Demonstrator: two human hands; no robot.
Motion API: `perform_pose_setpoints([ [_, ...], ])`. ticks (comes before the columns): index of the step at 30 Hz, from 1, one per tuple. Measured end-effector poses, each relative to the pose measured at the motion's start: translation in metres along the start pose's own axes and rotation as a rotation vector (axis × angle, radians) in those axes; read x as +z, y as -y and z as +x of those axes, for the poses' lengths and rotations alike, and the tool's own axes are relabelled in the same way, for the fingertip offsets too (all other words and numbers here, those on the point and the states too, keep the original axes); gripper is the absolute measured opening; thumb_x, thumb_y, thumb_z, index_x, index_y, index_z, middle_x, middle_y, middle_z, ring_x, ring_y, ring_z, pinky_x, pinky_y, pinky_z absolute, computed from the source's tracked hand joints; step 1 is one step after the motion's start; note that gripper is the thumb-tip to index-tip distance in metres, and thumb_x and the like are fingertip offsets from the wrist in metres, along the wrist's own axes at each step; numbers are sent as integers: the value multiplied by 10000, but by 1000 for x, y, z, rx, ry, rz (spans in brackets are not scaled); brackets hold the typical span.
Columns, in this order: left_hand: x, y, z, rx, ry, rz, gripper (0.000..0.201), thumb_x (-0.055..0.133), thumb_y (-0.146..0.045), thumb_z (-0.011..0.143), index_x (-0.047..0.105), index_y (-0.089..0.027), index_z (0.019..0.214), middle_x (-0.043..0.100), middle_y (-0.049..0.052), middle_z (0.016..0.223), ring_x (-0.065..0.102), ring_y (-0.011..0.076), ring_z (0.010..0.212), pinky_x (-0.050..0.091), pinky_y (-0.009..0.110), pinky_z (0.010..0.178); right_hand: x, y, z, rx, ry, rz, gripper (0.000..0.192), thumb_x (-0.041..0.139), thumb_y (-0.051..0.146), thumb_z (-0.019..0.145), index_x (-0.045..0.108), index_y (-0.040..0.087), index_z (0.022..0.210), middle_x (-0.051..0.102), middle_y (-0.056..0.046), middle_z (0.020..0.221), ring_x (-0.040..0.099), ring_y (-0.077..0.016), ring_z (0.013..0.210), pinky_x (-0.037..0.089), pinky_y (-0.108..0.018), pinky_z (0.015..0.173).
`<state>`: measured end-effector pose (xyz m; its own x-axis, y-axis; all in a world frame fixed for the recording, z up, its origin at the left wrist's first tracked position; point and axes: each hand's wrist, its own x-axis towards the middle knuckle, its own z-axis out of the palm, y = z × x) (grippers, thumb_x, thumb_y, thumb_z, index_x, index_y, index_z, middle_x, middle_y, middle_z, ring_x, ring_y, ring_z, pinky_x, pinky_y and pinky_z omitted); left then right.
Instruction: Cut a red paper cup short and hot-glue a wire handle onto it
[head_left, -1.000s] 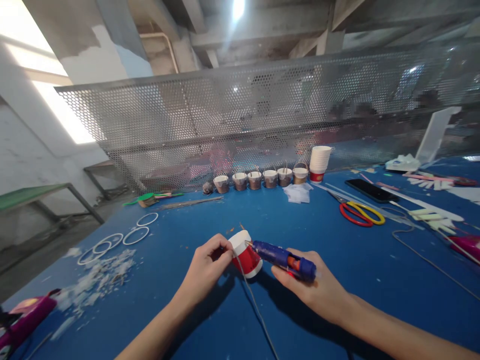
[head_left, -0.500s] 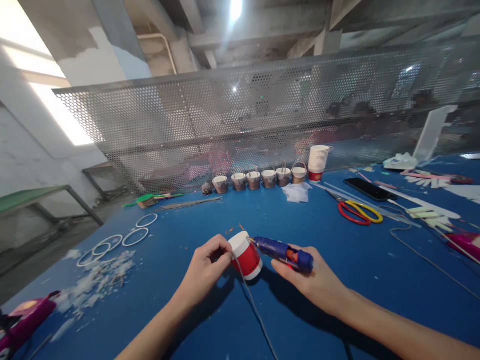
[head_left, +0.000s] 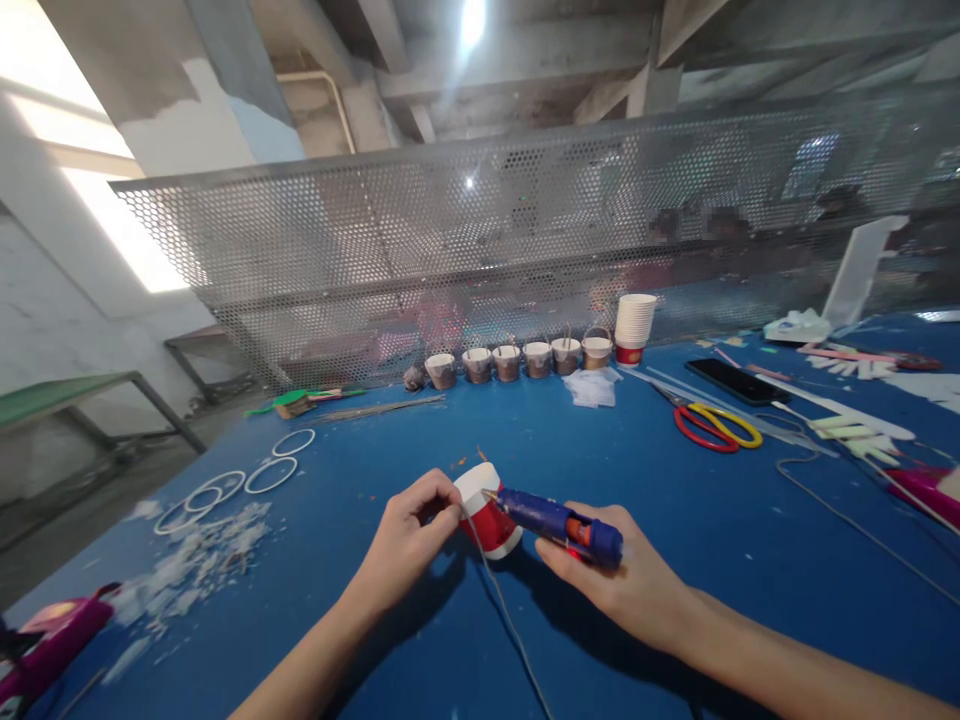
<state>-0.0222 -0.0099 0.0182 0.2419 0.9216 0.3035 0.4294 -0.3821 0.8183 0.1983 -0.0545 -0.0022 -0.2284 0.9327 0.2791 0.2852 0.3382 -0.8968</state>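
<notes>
A red and white paper cup is tilted over the table in front of me. My left hand is closed at its left side, thumb and fingertips pinching the cup together with a thin grey cord. The cord trails down over the tabletop toward me. In my right hand is a blue hot glue gun, with the fingers wrapped round its body. Its metal tip is at the white band of the cup; whether it touches, I cannot tell.
Behind stand several brown-wrapped cups and a stack of paper cups. Scissors and a phone lie at right. White rings and scraps lie at left. A perforated metal screen borders the table.
The glue gun has moved slightly left and down, its tip now farther across the cup's white band. My left hand keeps its pinch with hardly any movement.
</notes>
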Motion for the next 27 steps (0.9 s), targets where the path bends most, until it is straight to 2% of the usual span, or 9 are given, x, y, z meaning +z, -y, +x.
perform_pose_setpoints([
  [5, -2, 3, 0, 19, -2, 5, 167, 525, -281, 717, 552, -180, 587, 546, -2, 639, 501, 138, 617, 407, 247, 590, -3, 1, 2, 24, -44, 45, 296, 579, 379, 800, 446, 202, 604, 381, 62, 546, 313, -83, 501, 290, -227, 476],
  [9, -4, 5, 0, 21, -31, 10, 155, 517, -273, 711, 545, -184, 587, 540, -1, 634, 498, 137, 606, 406, 248, 572, -7, -2, 8, 159, -30, 115, 330, 555, 413, 797, 431, 215, 565, 363, 76, 465, 333, -76, 407, 272, -226, 429],
  [12, -6, 4, 0, 45, -55, 31, 150, 499, -260, 718, 532, -188, 590, 531, -5, 628, 491, 133, 595, 403, 247, 564, -9, -11, 15, 246, -57, 61, 345, 532, 461, 801, 504, 203, 572, 430, 56, 451, 386, -93, 395, 309, -233, 438],
  [16, -5, 4, -3, 164, -94, 153, 139, 466, -209, 737, 511, -194, 607, 531, -10, 633, 490, 131, 598, 403, 248, 574, -8, -34, 26, 215, -141, -179, 282, 577, 462, 782, 637, 193, 722, 646, -25, 661, 581, -178, 625, 435, -277, 604],
  [20, -4, 3, -7, 329, -127, 289, 157, 459, -170, 769, 502, -196, 620, 521, -10, 638, 488, 129, 608, 401, 240, 573, -11, -49, 33, 262, -106, -391, 328, 600, 511, 797, 680, 203, 876, 711, -81, 849, 647, -248, 797, 464, -329, 704],
  [23, -4, 2, -9, 405, -157, 346, 168, 454, -143, 789, 497, -197, 637, 515, -8, 653, 490, 129, 625, 404, 234, 576, -25, -42, 31, 269, -85, -421, 420, 604, 588, 779, 675, 200, 924, 704, -112, 917, 647, -278, 855, 471, -377, 763],
  [25, -5, 1, -10, 442, -186, 365, 170, 455, -130, 794, 489, -200, 642, 514, -9, 655, 488, 127, 622, 405, 230, 572, -38, -28, 28, 197, -194, -328, 450, 630, 590, 744, 655, 201, 969, 688, -118, 986, 631, -285, 931, 465, -400, 829],
  [27, -5, 0, -11, 478, -213, 382, 168, 462, -122, 795, 489, -201, 649, 520, -10, 656, 493, 125, 618, 407, 226, 565, -46, -9, 25, 84, -356, -131, 435, 629, 570, 739, 625, 207, 978, 671, -103, 1020, 615, -264, 969, 462, -391, 860],
])
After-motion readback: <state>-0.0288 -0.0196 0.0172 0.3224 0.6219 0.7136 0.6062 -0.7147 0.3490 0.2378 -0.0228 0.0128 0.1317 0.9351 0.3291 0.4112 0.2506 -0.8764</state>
